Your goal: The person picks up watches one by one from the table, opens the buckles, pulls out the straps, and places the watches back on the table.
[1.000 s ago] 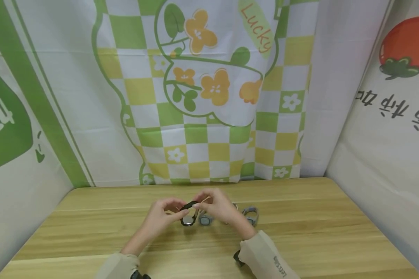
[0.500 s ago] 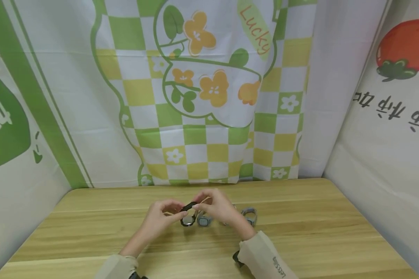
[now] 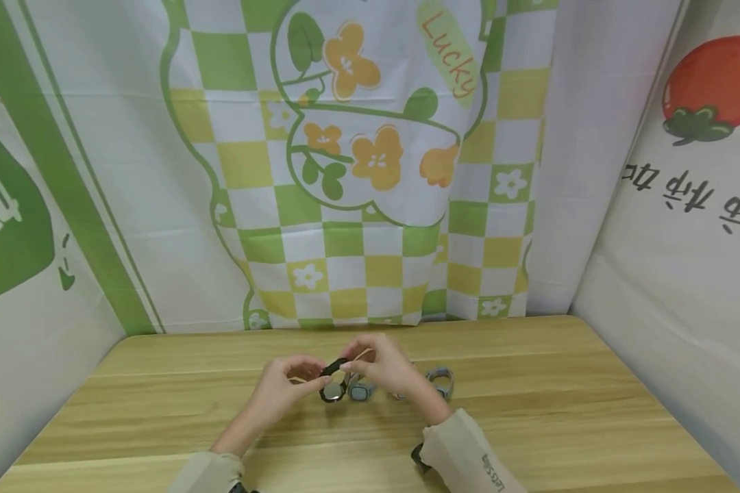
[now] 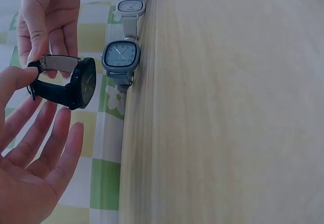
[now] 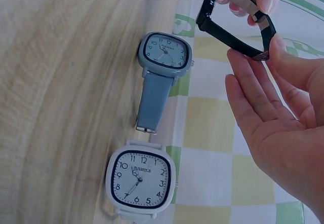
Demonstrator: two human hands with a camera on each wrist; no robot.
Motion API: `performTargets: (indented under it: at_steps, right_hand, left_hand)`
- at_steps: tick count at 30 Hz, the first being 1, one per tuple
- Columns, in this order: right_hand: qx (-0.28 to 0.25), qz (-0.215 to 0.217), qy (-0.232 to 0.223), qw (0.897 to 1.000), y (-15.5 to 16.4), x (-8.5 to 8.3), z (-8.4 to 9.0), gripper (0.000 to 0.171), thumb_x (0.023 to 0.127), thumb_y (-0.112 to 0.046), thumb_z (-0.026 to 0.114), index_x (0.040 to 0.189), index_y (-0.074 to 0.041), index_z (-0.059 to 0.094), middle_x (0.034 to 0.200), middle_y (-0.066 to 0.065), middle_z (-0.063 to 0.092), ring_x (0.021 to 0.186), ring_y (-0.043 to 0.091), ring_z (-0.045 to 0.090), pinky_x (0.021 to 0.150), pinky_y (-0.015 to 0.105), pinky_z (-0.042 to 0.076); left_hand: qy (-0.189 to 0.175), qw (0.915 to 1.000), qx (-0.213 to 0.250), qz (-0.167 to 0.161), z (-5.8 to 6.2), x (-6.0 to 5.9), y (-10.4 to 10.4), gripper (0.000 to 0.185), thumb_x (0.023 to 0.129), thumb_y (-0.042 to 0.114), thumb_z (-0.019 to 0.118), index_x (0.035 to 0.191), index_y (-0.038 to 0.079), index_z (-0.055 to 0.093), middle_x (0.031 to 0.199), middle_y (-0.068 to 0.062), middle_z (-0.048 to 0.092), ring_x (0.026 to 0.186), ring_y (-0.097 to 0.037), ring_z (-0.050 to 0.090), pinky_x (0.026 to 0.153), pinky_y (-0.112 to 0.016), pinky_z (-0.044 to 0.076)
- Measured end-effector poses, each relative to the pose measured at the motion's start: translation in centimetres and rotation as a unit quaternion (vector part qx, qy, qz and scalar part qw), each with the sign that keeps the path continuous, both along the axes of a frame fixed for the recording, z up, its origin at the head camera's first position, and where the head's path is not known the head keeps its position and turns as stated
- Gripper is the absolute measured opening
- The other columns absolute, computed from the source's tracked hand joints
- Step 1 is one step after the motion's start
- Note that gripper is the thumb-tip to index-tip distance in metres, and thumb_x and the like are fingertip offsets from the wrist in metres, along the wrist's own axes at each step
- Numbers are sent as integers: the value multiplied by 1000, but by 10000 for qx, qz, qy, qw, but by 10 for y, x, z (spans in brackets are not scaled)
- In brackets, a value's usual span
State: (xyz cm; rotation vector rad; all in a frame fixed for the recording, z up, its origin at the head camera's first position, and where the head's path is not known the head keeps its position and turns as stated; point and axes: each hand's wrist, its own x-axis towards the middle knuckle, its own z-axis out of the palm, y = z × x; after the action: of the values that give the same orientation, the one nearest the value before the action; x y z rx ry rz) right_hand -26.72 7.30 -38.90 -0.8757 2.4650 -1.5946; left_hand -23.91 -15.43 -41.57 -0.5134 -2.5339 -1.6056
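Not much has moved over the last second tbh. Both sets of fingers are pinched on the black watch same as before: left hand on the strap end, right hand on the other end. It's held just above the surface, center frame, so the fiddling continues. Dial faces down toward the camera; strap runs roughly left-right. The blue-grey square watch lies right beside it.

Four wristwatches on a wooden table — one black watch held up by two hands, three pale square-faced watches lying in a row behind it.
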Motion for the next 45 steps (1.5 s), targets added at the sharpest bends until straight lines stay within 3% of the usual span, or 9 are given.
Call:
performTargets:
  at_steps: [9,20,24,31,38,45]
  right_hand:
    - [-100,-1,-25,9999,-2,0,-2,7,97,0,74,103,4,73,102,18,73,93,46,75,75,46,65]
    - [-53,-31,-44,10000,2,0,2,8,97,-1,75,104,3,73,103,16,74,92,37,77,77,46,64]
    - [-122,45,-22,9999,4,-1,2,8,97,1,73,104,4,73,104,18,73,93,40,77,79,47,64]
    - [-49,45,71,10000,5,-1,4,7,97,2,73,104,4,73,104,18,74,91,36,78,77,38,64]
    - [-64,-27,63,10000,6,0,5,6,98,0,73,103,3,73,103,17,73,91,36,77,81,50,64]
    - [9,-84,124,9999,7,-1,6,5,97,-1,74,102,1,73,104,15,74,92,34,77,78,38,64]
  left_hand:
    - [-186,9987,143,449,2,2,6,19,90,12,85,105,4,79,92,-3,77,86,-10,71,80,-25,58]
    - [-179,9991,142,349,7,4,6,17,90,12,84,104,3,78,91,-4,77,85,-12,71,79,-25,59]
    - [-121,9996,160,194,8,5,5,19,91,13,84,105,2,78,93,-7,78,86,-12,72,78,-26,59]
    - [-128,9997,185,32,7,4,3,20,91,15,84,105,2,78,96,-8,80,87,-13,72,79,-26,59]
    - [-185,9996,157,134,6,4,2,16,91,12,84,102,1,79,95,-9,80,88,-15,73,78,-26,60]
    - [-184,9995,191,150,6,4,1,18,89,12,85,102,0,79,94,-9,79,87,-14,72,78,-26,60]
